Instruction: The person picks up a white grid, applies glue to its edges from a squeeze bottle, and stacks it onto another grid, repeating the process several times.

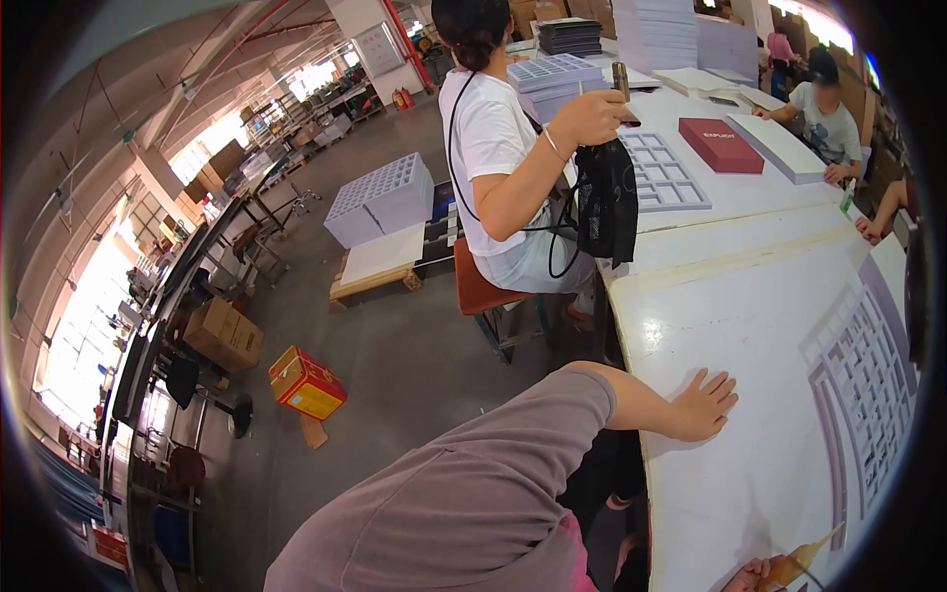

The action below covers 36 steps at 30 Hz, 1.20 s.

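Observation:
My left hand [702,407] lies palm down on the white table [691,493] with its fingers spread and nothing in it. At the bottom edge of the view, my right hand [750,574] is partly cut off, its fingers closed round an amber-coloured thing [789,567] that narrows to a thin point; its exact kind I cannot tell. The thin point reaches towards the lower end of a white grid tray [863,395] with many small compartments, at the right side of the table.
Beside the table, a person in white [498,128] sits on an orange stool [478,271], holding a black bag [607,202]. Another grid tray [663,173] and a red box [720,145] lie farther back. Other people sit across. A red-yellow carton [308,383] stands on the floor.

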### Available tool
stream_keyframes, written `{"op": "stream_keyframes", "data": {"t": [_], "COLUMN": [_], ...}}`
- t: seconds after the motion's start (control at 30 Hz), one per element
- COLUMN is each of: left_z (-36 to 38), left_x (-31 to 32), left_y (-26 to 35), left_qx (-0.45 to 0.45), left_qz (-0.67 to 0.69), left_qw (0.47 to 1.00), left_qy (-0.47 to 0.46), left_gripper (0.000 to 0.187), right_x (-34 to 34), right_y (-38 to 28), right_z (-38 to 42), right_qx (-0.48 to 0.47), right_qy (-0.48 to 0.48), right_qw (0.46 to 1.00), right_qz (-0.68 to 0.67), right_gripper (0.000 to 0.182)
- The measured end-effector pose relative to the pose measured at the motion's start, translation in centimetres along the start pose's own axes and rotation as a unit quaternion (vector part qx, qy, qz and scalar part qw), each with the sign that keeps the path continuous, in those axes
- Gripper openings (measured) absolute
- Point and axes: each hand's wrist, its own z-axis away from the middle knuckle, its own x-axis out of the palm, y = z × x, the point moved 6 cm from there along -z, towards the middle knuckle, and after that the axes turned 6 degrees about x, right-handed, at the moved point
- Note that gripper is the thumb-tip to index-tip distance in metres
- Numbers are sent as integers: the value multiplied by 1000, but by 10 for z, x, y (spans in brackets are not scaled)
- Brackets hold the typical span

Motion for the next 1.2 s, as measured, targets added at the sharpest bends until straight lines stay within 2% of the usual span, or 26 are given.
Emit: {"op": "stream_keyframes", "data": {"t": [0.13, 0.23, 0.43, 0.53, 0.63, 0.73, 0.83, 0.93, 1.03, 1.2], "left_z": [0, -1, 0, 0, -1, -1, 0, 0, -1, -1], "left_x": [1, 2, 3, 3, 4, 1, 1, 3, 5, 4], "left_y": [-2, -2, -3, -3, -3, -3, -3, -4, -5, -5], "left_qx": [4, 4, 4, 2, -1, -4, -2, 0, 1, -3], "left_qz": [-2, 0, -3, -6, -3, 5, 8, 6, 4, 24], "left_qw": [1000, 1000, 1000, 1000, 1000, 1000, 1000, 1000, 1000, 999], "left_qy": [8, 7, 7, 0, -8, -21, -20, -15, -8, -31], "left_gripper": [46, 46, 47, 48, 48, 48, 48, 48, 48, 49], "right_x": [-20, -5, -29, -21, -17, -15, -23, 0, -20, 3], "right_y": [-6, -1, -7, -4, -3, -1, -3, 6, -3, 8], "right_z": [-5, 0, -4, -3, -5, -4, -4, -6, -6, -5], "right_qx": [-26, -22, -20, -19, -7, 8, -26, 44, -18, 0], "right_qy": [31, 24, 96, 72, 2, 19, 70, -85, 16, -18], "right_qw": [999, 998, 995, 997, 999, 999, 997, 994, 1000, 999], "right_qz": [1, -46, -34, -24, -42, -38, -20, -60, -12, -33], "right_gripper": [60, 62, 65, 66, 65, 65, 65, 65, 63, 62]}}
